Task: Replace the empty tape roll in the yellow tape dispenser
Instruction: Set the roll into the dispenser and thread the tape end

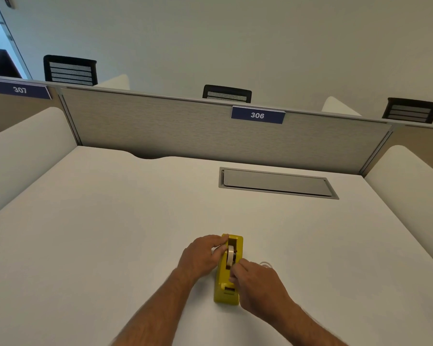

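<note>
Sitting in the cradle of the glossy yellow plastic tape dispenser (227,283) is a pale, cream-coloured roll of tape (231,255), standing on edge between the side walls, and both hands are at it, so the step in hand looks like seating or working the roll at its hub rather than reaching for a part. The dispenser itself lies on the white table (110,233), near its front edge and roughly in the middle, its cutter end toward the person. The left hand (201,255) is closed on the dispenser's far left wall, thumb and fingers pinching the rim beside the roll to steady the body. The right hand (258,283), just right of the dispenser, has its fingertips drawn in at the near side of the roll; whether this grip pinches the tape's end or only the roll's edge is too small to tell. Just right of the dispenser, touching the table past the right hand, lies a thin whitish ring (266,264), possibly the spent core. If the roll is seated, the next move calls for drawing the free end forward to the cutter while the left hand holds the body down.
</note>
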Demonstrator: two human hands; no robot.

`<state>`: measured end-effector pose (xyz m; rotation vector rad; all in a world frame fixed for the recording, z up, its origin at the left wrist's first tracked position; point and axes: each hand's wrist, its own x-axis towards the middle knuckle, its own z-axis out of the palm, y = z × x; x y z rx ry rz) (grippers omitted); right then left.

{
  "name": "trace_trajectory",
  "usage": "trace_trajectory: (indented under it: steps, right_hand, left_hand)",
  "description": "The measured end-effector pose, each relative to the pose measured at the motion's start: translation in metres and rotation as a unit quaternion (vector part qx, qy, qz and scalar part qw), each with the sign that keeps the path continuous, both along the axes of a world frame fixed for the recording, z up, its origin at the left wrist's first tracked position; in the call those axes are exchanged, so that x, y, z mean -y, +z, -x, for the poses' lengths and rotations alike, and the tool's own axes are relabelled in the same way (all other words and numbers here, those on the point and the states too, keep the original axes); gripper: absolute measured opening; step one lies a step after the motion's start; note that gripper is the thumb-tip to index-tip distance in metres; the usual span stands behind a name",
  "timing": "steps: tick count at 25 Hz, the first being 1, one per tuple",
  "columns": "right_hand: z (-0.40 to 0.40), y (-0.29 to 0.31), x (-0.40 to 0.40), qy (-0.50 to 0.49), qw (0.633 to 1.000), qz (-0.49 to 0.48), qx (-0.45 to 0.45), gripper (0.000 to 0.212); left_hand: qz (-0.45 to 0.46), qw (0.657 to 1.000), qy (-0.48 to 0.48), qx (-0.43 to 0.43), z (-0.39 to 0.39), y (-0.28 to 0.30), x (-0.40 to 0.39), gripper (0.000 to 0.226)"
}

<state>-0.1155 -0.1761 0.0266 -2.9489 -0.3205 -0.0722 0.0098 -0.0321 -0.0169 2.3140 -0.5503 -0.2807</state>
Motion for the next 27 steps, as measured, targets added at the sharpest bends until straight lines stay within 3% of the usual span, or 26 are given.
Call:
trace_trajectory:
  steps: [8, 13, 27]
  right_hand:
    - [0.020, -0.003, -0.016, 0.000, 0.999, 0.027, 0.024, 0.015]
    - [0.030, -0.006, -0.020, -0.017, 0.995, 0.095, 0.041, 0.038]
    - [0.036, -0.040, -0.012, 0.022, 0.985, 0.069, 0.156, 0.022]
  left_hand:
    - [-0.006, 1.000, 0.011, 0.018, 0.001, 0.000, 0.001, 0.035]
    - [-0.008, 1.000, 0.013, 0.012, 0.001, -0.001, 0.002, 0.037]
    - [-0.016, 1.000, 0.015, 0.014, 0.003, -0.002, 0.003, 0.039]
